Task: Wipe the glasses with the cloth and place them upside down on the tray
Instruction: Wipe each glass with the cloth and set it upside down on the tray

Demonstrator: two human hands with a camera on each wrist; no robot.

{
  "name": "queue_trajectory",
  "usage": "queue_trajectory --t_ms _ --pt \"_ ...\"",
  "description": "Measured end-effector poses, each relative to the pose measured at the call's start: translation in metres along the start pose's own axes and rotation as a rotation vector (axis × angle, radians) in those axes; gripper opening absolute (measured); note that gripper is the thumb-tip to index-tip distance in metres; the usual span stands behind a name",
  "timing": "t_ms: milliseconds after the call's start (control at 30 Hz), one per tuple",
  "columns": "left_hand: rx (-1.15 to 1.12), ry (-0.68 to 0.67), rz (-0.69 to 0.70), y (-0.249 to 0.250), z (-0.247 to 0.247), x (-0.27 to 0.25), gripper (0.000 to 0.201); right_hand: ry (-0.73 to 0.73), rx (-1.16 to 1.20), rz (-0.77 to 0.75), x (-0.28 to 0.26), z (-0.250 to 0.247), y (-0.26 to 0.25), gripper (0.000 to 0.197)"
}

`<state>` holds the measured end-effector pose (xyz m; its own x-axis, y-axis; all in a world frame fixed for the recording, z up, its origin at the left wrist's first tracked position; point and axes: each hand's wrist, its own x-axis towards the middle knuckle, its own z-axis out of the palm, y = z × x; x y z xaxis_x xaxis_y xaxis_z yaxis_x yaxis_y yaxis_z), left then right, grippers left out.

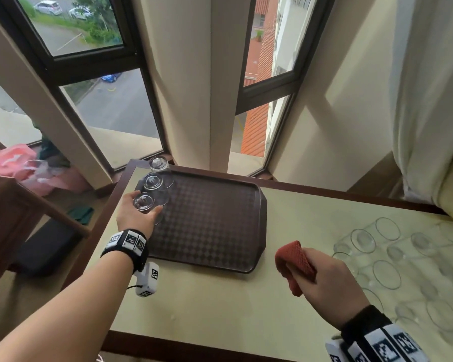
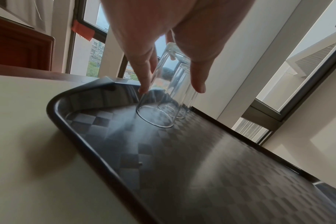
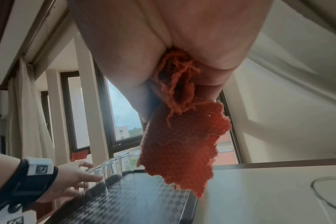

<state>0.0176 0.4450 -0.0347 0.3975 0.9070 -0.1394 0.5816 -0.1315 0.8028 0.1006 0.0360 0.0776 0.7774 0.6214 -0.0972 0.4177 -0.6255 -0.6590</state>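
A dark brown tray (image 1: 209, 220) with a checkered floor lies on the pale desk (image 1: 220, 304), close to the desk's far left corner. Along the tray's left edge three clear glasses stand upside down in a row: one in the tray's far left corner (image 1: 158, 165), a second just beside it (image 1: 153, 182), and the nearest glass (image 1: 144, 203), whose rim rests on the tray floor in the left wrist view. The left hand (image 1: 135, 214) wraps this nearest glass, thumb on one side and fingers (image 2: 144, 72) stretched down the other; whether they press the wall or merely lie along it I cannot tell. The right hand (image 1: 330, 280) hovers above the desk beside the tray's near right corner, closed in a fist around a bunched red cloth (image 1: 294, 265), part of which hangs loose below the palm. Toward the desk's right edge a cluster of upright clear glasses (image 1: 387, 273) stands, mouths up, well apart from the tray.
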Motion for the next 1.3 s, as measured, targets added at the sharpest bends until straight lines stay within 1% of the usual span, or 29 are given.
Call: queue_trajectory --t_ms 67,100,133,167,200,233,267,300,333,400,467,500,533,600,667,733,767,833,900,967,1033,1100,1167,1233,1300 --pt "0.031 0.005 -0.032 0.003 -0.001 -0.003 0.09 0.029 0.045 -0.001 -0.005 -0.01 -0.003 0.017" --pt "0.053 0.021 -0.074 0.005 -0.002 -0.007 0.1 0.059 0.067 0.004 -0.007 -0.016 -0.002 0.017" --pt "0.073 0.058 -0.12 0.008 -0.003 -0.013 0.108 0.102 0.084 0.017 -0.011 -0.022 -0.002 0.017" --pt "0.09 0.113 -0.139 0.013 -0.004 -0.023 0.111 0.156 0.103 0.042 -0.015 -0.03 0.0 0.017" --pt "0.098 0.178 -0.105 0.02 -0.003 -0.038 0.108 0.215 0.12 0.074 -0.019 -0.038 0.002 0.016" --pt "0.09 0.23 -0.016 0.027 0.001 -0.055 0.098 0.281 0.145 0.107 -0.024 -0.047 0.003 0.017" --pt "0.065 0.245 0.102 0.034 0.008 -0.075 0.085 0.351 0.167 0.142 -0.03 -0.057 0.006 0.019" --pt "0.033 0.208 0.226 0.041 0.018 -0.096 0.072 0.422 0.183 0.178 -0.035 -0.067 0.008 0.022" --pt "0.008 0.123 0.349 0.049 0.03 -0.118 0.058 0.486 0.194 0.216 -0.039 -0.078 0.012 0.023" --pt "0.006 -0.139 0.562 0.063 0.06 -0.158 0.038 0.587 0.215 0.28 -0.048 -0.098 0.022 0.022" --pt "0.072 -0.427 0.714 0.076 0.098 -0.192 0.029 0.637 0.21 0.317 -0.057 -0.115 0.032 0.021" --pt "0.128 -0.557 0.756 0.083 0.117 -0.207 0.031 0.641 0.205 0.326 -0.06 -0.122 0.037 0.021" --pt "0.189 -0.668 0.779 0.091 0.137 -0.22 0.04 0.638 0.203 0.331 -0.064 -0.128 0.043 0.021" --pt "0.308 -0.827 0.793 0.106 0.172 -0.243 0.063 0.627 0.2 0.338 -0.074 -0.137 0.055 0.023" --pt "0.429 -0.923 0.803 0.119 0.2 -0.257 0.082 0.614 0.18 0.343 -0.083 -0.144 0.07 0.024" --pt "0.536 -0.972 0.825 0.124 0.223 -0.267 0.093 0.602 0.158 0.348 -0.092 -0.15 0.086 0.024" --pt "0.567 -0.988 0.834 0.125 0.232 -0.273 0.095 0.6 0.154 0.347 -0.097 -0.153 0.094 0.024" --pt "0.57 -0.979 0.818 0.125 0.247 -0.281 0.091 0.588 0.148 0.337 -0.105 -0.159 0.107 0.024" --pt "0.52 -0.936 0.774 0.122 0.257 -0.286 0.081 0.573 0.14 0.321 -0.112 -0.163 0.117 0.023" --pt "0.445 -0.89 0.697 0.116 0.261 -0.289 0.075 0.543 0.145 0.297 -0.116 -0.165 0.126 0.022" --pt "0.281 -0.828 0.582 0.109 0.255 -0.292 0.072 0.503 0.156 0.275 -0.117 -0.166 0.132 0.021" --pt "0.049 -0.732 0.446 0.109 0.238 -0.297 0.072 0.463 0.171 0.246 -0.117 -0.168 0.135 0.018" --pt "-0.155 -0.631 0.337 0.125 0.212 -0.301 0.072 0.433 0.222 0.218 -0.114 -0.171 0.132 0.014" --pt "-0.346 -0.573 0.272 0.154 0.182 -0.304 0.077 0.433 0.285 0.206 -0.107 -0.175 0.121 0.01" --pt "-0.531 -0.57 0.244 0.189 0.151 -0.309 0.079 0.482 0.321 0.182 -0.096 -0.179 0.106 0.007"
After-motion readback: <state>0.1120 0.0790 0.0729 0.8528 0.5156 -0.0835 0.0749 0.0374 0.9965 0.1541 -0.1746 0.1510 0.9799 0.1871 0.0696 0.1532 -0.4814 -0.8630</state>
